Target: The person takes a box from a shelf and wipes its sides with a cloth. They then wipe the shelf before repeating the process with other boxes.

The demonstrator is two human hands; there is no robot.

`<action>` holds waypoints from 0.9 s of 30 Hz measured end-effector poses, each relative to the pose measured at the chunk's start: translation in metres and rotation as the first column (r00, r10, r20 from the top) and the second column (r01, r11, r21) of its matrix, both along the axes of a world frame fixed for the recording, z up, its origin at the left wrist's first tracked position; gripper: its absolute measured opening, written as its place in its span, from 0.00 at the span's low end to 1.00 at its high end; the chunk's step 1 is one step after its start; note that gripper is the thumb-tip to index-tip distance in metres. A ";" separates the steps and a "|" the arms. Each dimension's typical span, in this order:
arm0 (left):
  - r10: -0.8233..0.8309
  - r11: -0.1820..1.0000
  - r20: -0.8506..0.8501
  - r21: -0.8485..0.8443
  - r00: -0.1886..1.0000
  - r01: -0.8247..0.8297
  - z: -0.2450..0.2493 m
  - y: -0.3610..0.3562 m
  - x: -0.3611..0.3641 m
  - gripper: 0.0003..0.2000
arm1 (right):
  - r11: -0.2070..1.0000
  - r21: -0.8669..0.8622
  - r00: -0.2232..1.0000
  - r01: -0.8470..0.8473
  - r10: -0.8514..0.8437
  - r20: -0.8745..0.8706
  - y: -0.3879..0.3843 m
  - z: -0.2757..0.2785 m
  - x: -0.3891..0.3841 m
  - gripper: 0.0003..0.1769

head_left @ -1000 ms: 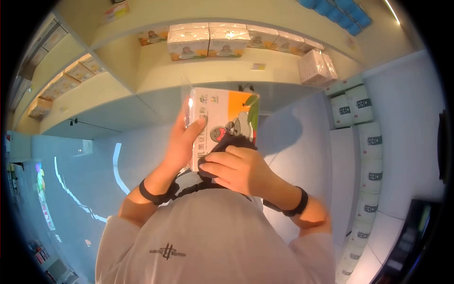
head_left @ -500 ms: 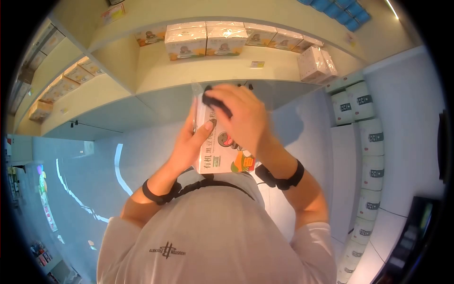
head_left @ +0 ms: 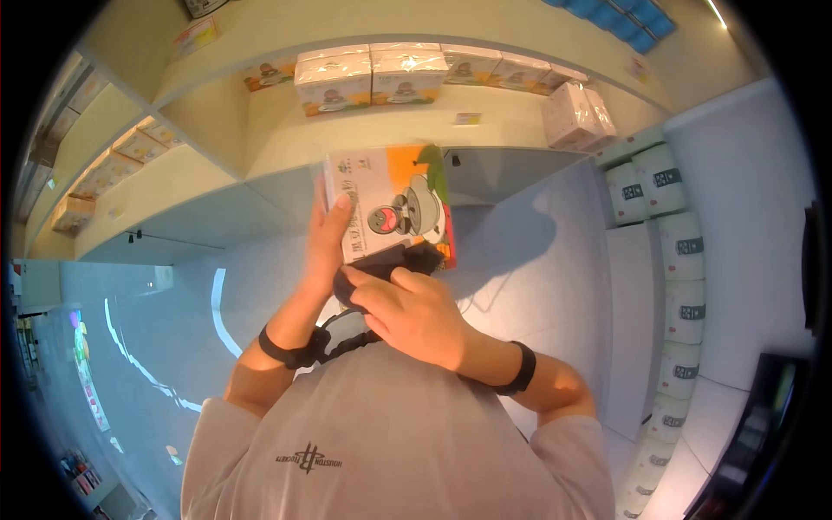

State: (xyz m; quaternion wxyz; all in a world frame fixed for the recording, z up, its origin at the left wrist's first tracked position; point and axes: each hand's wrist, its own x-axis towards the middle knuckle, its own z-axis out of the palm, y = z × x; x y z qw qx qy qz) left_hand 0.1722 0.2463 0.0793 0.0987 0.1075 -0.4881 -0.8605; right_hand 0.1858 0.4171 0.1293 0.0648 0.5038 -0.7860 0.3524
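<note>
Dark cloth (head_left: 414, 257) sits bunched in the right hand (head_left: 412, 316), whose fingers curl tight around it and press it to the lower edge of the box (head_left: 390, 195). Left hand (head_left: 325, 238) clasps the box's left side, thumb on the printed face, holding it up in front of the shelf (head_left: 347, 139). Wiping likely goes best with a firm left grip and the cloth drawn flat in long strokes, corners included.
</note>
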 end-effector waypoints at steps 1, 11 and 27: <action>-0.005 1.000 0.002 0.000 1.000 0.005 -0.002 -0.002 -0.001 0.33 | 1.000 0.000 1.000 0.005 -0.005 0.002 0.004 -0.002 -0.003 0.21; -0.222 0.848 0.163 0.519 0.961 0.108 0.014 0.007 -0.016 0.28 | 0.841 -0.363 0.857 0.401 -0.484 -0.176 0.026 -0.008 -0.054 0.24; -0.318 0.802 0.213 0.581 0.924 0.142 0.012 0.012 -0.029 0.26 | 0.949 -0.278 0.911 0.149 -0.241 -0.335 0.022 -0.016 -0.043 0.14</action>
